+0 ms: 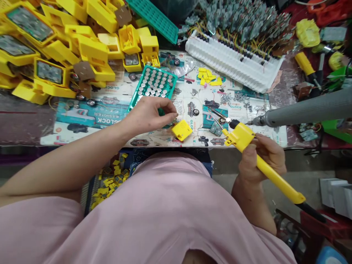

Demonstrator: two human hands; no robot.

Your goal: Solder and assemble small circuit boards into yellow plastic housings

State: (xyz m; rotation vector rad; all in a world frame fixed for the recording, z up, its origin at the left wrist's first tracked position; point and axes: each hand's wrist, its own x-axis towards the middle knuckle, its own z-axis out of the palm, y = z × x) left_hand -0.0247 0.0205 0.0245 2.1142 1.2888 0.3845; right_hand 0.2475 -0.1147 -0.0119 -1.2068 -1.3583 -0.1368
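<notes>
My right hand (261, 157) is wrapped round a yellow soldering iron (266, 170). Its metal tip points up and left over the table, near a small circuit board (216, 128). Thumb and forefinger of my left hand (150, 115) come together in a pinch; whatever lies between them is too small to make out. Just below those fingertips, a small yellow plastic case (182, 130) rests near the table's front edge. Behind my left hand is a green tray (134, 96) holding rows of small round silver pieces, partly covered by the hand.
Yellow housings (93, 51) are heaped at the left. Wired boards (247, 22) stand along a white rack (233, 60) at the back. A grey electric screwdriver (308, 108) juts in from the right. Yellow pieces (209, 76) and screws (240, 96) lie mid-table.
</notes>
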